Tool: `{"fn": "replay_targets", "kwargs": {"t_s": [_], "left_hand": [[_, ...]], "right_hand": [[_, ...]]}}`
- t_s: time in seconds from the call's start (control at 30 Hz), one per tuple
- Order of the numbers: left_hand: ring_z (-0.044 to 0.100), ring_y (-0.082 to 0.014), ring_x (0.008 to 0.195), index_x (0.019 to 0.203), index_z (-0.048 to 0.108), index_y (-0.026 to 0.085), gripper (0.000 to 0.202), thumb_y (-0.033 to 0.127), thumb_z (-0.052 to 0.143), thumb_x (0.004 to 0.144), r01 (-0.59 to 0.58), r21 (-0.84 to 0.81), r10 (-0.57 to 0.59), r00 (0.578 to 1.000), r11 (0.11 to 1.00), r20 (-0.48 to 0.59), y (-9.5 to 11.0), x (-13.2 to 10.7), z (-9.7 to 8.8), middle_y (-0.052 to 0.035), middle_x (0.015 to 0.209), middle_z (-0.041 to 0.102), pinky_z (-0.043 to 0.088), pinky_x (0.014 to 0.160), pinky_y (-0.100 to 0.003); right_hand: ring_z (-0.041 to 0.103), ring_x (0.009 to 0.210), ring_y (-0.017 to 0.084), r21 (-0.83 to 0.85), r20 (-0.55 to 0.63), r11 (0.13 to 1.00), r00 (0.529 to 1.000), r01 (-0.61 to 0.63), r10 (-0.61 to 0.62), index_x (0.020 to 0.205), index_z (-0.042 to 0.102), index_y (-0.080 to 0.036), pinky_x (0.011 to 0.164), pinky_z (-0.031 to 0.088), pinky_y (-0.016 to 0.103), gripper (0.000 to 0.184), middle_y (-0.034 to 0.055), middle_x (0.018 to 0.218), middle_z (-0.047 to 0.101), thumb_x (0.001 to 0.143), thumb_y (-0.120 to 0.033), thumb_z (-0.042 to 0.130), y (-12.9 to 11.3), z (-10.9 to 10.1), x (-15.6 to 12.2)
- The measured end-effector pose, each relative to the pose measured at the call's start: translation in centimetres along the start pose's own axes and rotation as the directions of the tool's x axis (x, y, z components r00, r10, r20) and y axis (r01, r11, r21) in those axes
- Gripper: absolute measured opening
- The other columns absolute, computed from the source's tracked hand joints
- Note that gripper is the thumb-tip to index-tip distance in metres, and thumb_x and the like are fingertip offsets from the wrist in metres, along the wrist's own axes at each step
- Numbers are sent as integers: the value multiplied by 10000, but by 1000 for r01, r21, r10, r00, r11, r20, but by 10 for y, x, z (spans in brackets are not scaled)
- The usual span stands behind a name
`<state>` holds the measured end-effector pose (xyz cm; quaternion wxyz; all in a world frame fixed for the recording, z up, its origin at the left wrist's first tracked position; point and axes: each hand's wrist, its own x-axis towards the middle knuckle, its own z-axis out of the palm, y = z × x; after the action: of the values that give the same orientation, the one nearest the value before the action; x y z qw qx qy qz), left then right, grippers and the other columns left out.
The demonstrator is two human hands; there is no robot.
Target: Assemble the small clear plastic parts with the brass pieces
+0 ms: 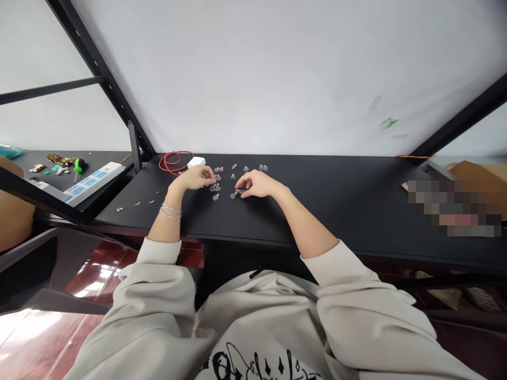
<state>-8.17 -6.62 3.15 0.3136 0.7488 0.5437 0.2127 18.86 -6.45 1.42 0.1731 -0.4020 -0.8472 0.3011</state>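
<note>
Small corked glass bottles (246, 169) stand in a scattered group on the flat desktop (336, 211), left of its middle. Beyond them to the left, a coiled cable (171, 162) lies against a cube-shaped plug adapter (196, 162). Nearer and left of the group, small metal pieces (138, 203) lie in a row. Farther left, a separate bench (27, 158) carries a long power strip (93, 182) and a screwdriver (78, 168).

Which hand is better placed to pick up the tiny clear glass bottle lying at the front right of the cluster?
Right, probably: the right hand has its fingertips at the tiny clear glass bottle, while the left hand sits further off.
</note>
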Motion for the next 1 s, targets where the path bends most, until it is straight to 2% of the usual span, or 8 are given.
{"fn": "replay_targets", "kwargs": {"t_s": [0.1,0.27,0.37,0.5,0.67,0.77,0.87,1.0], "left_hand": [[625,-146,644,790,647,179,206,338,762,728,25,27,-26,999,999,19,1,0,0,-36,727,702,489,630,-270],[623,-161,632,781,662,184,227,358,782,697,86,92,-89,996,992,25,0,-1,-2,-35,701,697,475,600,-274],[621,-167,627,778,674,184,237,380,780,697,92,118,-96,995,989,26,-1,0,-2,-38,694,694,468,584,-276],[607,-158,592,755,673,185,266,414,790,689,104,118,-109,994,988,32,-2,1,-1,-36,684,691,465,566,-275],[588,-154,566,746,680,189,306,462,800,680,113,124,-119,992,986,39,-4,3,1,-37,674,685,445,549,-275],[587,-157,573,752,697,188,314,480,795,688,111,141,-116,993,984,28,-4,2,1,-36,664,679,442,555,-275],[591,-154,590,768,727,186,316,487,789,698,86,154,-88,996,984,3,-1,0,-1,-34,668,688,439,565,-267],[601,-153,623,766,795,199,324,515,797,697,6,166,-23,995,986,101,7,-6,-2,-37,688,721,427,575,-260]], "right_hand": [[679,786,151,32,-4,999,1000,-31,31,971,821,-188,748,521,258,256,49,982,777,744,-73,797,5,3,2],[698,791,169,17,-165,999,986,-27,29,970,827,-166,829,548,300,198,77,950,786,773,-175,840,0,22,15],[700,794,172,19,-214,1000,977,3,1,963,829,-164,851,547,312,184,74,920,789,781,-187,839,-4,32,24],[707,843,186,-33,-247,997,966,66,-72,963,835,-192,892,527,320,148,64,959,795,823,-162,797,-5,43,30],[702,884,194,-66,-255,992,960,103,-117,1013,830,-222,892,511,322,187,54,1026,784,862,-145,751,-7,54,33],[692,863,180,-35,-250,990,958,134,-138,1037,822,-203,880,505,307,212,60,1027,779,842,-139,768,-7,52,31],[676,802,161,19,-270,993,957,115,-106,1059,812,-184,829,504,289,246,55,981,779,819,-140,778,-6,43,24],[659,721,160,62,-227,995,972,73,-57,907,820,-169,745,493,282,162,47,815,763,813,-301,805,-9,36,11]]}}
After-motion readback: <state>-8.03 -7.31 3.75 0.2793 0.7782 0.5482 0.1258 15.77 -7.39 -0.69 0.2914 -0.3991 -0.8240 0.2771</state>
